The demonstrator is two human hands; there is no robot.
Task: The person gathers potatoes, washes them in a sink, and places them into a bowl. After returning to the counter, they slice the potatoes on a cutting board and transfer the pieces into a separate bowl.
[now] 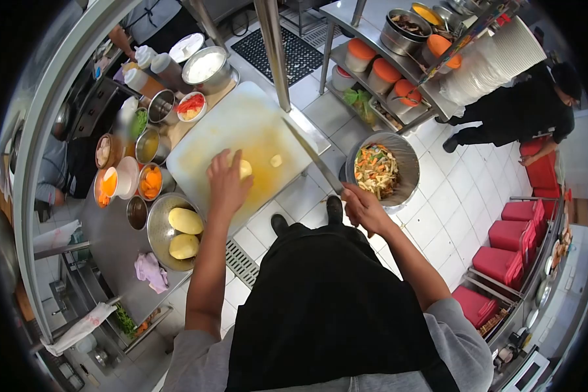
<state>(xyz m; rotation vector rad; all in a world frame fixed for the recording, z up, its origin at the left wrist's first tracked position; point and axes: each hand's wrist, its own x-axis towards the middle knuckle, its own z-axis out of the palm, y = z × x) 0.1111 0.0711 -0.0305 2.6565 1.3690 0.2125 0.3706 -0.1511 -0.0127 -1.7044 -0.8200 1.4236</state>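
Observation:
My left hand [228,183] is closed around a peeled potato [245,170] on the white cutting board [235,111], which has yellow stains. Part of that potato is hidden under my fingers. A small cut piece of potato [276,161] lies to the right of it. In my right hand [367,210] is the handle of a large kitchen knife [312,154]. Its long blade points up and left, apart from the potato, near the board's right edge. Left of my left forearm, a metal bowl [155,234] holds two peeled yellow potatoes [185,221].
A large metal pot [408,166] of mixed vegetable scraps stands right of the knife. Containers of carrots [151,181] and a bowl of peppers [191,106] line the board's left side. A metal post [272,52] rises beyond the board. A person in black [513,104] bends at right.

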